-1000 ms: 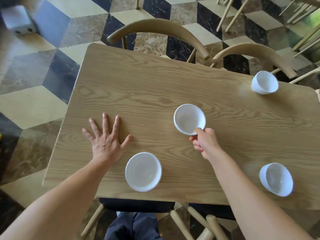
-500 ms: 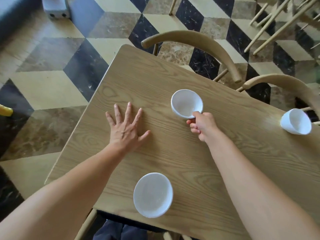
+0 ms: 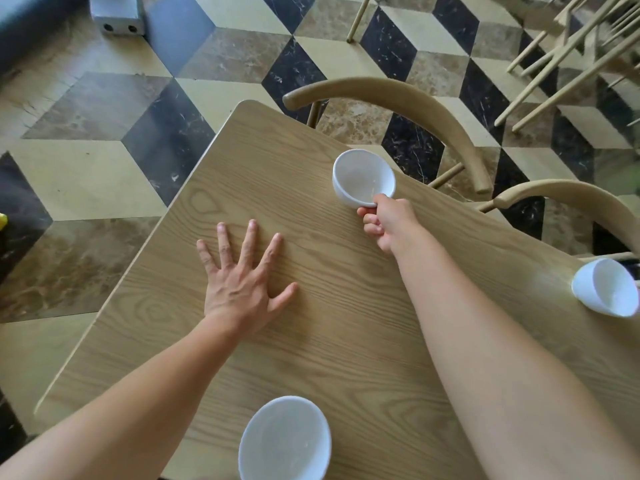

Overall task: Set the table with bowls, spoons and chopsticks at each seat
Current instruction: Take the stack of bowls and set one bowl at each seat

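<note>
Bowl [image 3: 363, 176] moved farther away, mouth upward.

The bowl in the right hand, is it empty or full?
Empty. The bowl shows only a bare white inside; the right hand pinches its near rim.

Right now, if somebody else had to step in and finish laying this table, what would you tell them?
The left hand lies flat on the table, fingers spread, holding nothing.
The right hand pinches the rim of the far bowl, at the far edge in front of a chair.
The near bowl sits at the near edge; the right bowl sits at the far edge, further right.
Done: three bowls out.
Left: release the far bowl, then add spoons and chopsticks; none are in view.
</note>
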